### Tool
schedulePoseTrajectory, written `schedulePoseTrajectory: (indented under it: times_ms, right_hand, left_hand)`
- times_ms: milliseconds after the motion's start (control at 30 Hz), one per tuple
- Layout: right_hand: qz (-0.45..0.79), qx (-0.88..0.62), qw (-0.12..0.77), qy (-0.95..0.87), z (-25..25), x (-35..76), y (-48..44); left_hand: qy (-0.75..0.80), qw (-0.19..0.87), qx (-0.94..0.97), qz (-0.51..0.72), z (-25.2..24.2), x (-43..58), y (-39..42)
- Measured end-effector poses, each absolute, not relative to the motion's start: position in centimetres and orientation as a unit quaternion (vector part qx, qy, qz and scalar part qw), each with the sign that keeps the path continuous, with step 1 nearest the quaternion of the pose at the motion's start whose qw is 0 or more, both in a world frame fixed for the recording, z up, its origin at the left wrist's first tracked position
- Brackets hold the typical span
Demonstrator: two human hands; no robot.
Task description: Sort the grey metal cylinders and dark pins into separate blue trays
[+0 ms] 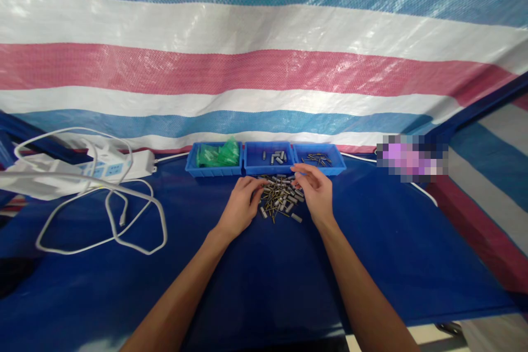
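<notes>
A mixed pile of small metal cylinders and thin metal pins (282,195) lies on the blue table, between my two hands. My left hand (241,203) is at the pile's left side, thumb and fingers bent together at its edge; whatever they pinch is too small to make out. My right hand (317,192) is over the pile's right side, close to the front of the bins. Its fingers are curled in towards the thumb, and anything between them cannot be made out. Beyond the hands, the middle blue bin (253,160) holds several short cylinders (279,158) and the right blue bin (339,164) holds thin pins (319,159).
The left blue bin (193,169) contains green plastic bags (218,154). On the left are a white power strip (142,164) and a looped white cable (164,225). A striped tarp (264,71) hangs behind the blue table (264,286). A blurred purple item (406,158) is at right.
</notes>
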State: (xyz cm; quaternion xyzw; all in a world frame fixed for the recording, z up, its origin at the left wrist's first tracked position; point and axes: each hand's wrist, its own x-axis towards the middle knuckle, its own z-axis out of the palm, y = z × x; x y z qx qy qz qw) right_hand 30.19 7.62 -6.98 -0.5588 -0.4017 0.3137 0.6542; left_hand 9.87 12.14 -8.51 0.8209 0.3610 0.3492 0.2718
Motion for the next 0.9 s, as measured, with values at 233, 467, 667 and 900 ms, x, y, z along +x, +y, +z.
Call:
schedulePoseTrajectory:
  times_ms: [233, 467, 667, 900]
  right_hand:
    - [0.329, -0.557, 0.645, -0.407, -6.86, 29.87, 7.54]
    - [0.344, -0.554, 0.635, -0.414, -6.85, 29.49, 7.44]
    - [0.354, -0.554, 0.617, -0.433, -7.02, 29.43, 7.4]
    - [0.356, -0.556, 0.614, -0.432, -7.14, 29.4, 7.46]
  left_hand:
    - [0.365, 0.311, 0.783, 0.396, -7.93, 10.04, 11.86]
    - [0.379, 0.303, 0.772, 0.411, -8.14, 9.92, 12.02]
    - [0.338, 0.272, 0.806, 0.403, -8.4, 9.96, 11.84]
    - [0.341, 0.26, 0.806, 0.409, -8.45, 9.88, 11.85]
